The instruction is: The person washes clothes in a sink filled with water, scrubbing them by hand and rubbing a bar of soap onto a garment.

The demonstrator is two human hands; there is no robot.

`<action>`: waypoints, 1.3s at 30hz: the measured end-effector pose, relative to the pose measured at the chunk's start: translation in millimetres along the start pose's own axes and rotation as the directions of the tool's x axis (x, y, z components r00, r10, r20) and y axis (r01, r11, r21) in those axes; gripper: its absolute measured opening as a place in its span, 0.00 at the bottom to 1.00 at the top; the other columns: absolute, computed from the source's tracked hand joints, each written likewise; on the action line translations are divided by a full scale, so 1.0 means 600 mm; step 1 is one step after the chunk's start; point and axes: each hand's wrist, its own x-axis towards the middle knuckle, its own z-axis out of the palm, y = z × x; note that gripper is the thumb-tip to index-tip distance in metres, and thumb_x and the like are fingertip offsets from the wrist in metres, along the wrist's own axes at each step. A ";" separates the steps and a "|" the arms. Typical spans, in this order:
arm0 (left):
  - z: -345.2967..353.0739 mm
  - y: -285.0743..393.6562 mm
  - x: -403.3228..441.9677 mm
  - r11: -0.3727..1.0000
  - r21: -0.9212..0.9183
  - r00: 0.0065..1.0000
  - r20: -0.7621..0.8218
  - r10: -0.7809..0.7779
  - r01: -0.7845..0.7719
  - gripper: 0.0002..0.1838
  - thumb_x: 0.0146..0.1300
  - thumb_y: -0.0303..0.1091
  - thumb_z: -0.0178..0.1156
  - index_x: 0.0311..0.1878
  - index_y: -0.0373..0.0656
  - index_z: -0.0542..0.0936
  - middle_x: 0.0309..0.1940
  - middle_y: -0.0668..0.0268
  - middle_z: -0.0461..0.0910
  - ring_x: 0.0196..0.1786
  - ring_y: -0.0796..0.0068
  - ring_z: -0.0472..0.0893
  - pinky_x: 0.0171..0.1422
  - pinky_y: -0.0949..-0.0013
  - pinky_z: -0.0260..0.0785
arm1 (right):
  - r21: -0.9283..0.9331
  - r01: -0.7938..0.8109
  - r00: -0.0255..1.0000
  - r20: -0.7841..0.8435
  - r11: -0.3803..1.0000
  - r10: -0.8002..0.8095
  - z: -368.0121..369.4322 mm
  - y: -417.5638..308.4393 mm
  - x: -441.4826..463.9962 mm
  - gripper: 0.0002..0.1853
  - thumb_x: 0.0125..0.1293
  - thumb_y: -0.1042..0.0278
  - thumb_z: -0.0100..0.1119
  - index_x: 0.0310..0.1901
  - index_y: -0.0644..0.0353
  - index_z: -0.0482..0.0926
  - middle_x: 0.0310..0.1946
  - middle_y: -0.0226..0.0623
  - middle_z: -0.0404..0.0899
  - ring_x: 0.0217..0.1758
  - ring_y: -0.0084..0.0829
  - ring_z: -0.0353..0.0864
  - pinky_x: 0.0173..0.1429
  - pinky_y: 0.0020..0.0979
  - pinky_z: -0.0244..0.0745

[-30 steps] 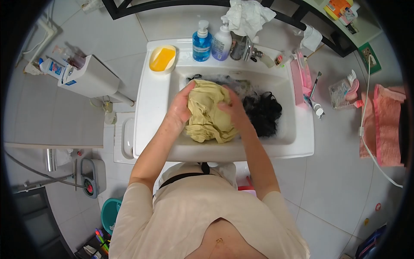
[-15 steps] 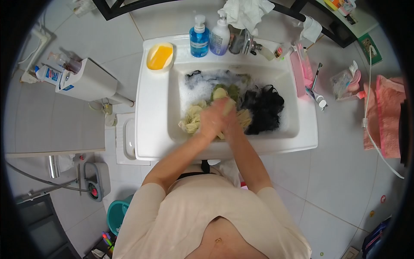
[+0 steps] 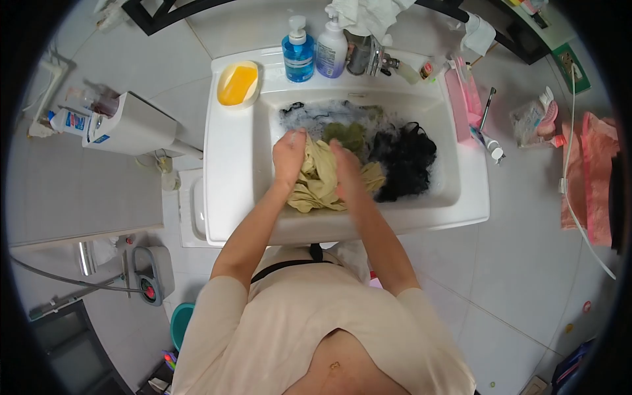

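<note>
A yellow cloth in the sink is pinched by the fingers of the left hand, while those of the right hand, opposite, are too blurred to be judged.

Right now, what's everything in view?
Cloth: one, yellowish, sink's front.
Heap: one, black, sink's right.
Clump: one, olive, beyond cloth.
Sink: one, white, centre.
Dish: one, cream, far-left corner.
Block: one, yellow, in dish.
Bottles: two, blue and whitish, far rim.
Tap: one, silver, right of bottles.
Holder: one, pink, right rim.
Tank: one, white, left.
Bucket: one, teal, lower left.
Towels: count unclear, pink, far right.
Shirt: one, cream, bottom.
Left fingers: one set, bare, on cloth.
Right fingers: one set, blurred, at cloth.
</note>
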 end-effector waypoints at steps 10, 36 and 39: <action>0.072 0.024 -0.095 0.701 0.418 0.817 0.290 0.499 -0.577 0.10 0.60 0.37 0.55 0.34 0.40 0.79 0.27 0.58 0.79 0.25 0.58 0.78 0.29 0.61 0.69 | 0.284 0.082 0.949 0.271 0.955 -0.161 -0.060 0.089 0.115 0.13 0.64 0.61 0.55 0.45 0.61 0.74 0.41 0.31 0.75 0.45 0.24 0.73 0.49 0.28 0.69; -0.038 0.048 0.009 0.852 -0.478 0.877 0.478 0.046 0.216 0.10 0.57 0.24 0.58 0.43 0.39 0.78 0.43 0.65 0.75 0.46 0.74 0.75 0.50 0.74 0.69 | 0.198 0.330 0.884 0.279 0.923 -0.376 -0.043 -0.032 0.023 0.13 0.58 0.68 0.61 0.43 0.62 0.73 0.34 0.28 0.72 0.38 0.21 0.69 0.45 0.23 0.66; -0.044 0.038 0.009 0.944 -0.329 0.871 0.455 0.185 -0.029 0.13 0.54 0.18 0.57 0.44 0.41 0.78 0.50 0.66 0.72 0.52 0.74 0.73 0.54 0.74 0.67 | 0.273 0.356 0.870 0.252 0.893 -0.424 -0.040 -0.036 0.023 0.12 0.58 0.69 0.60 0.43 0.62 0.73 0.34 0.29 0.72 0.38 0.22 0.70 0.46 0.24 0.66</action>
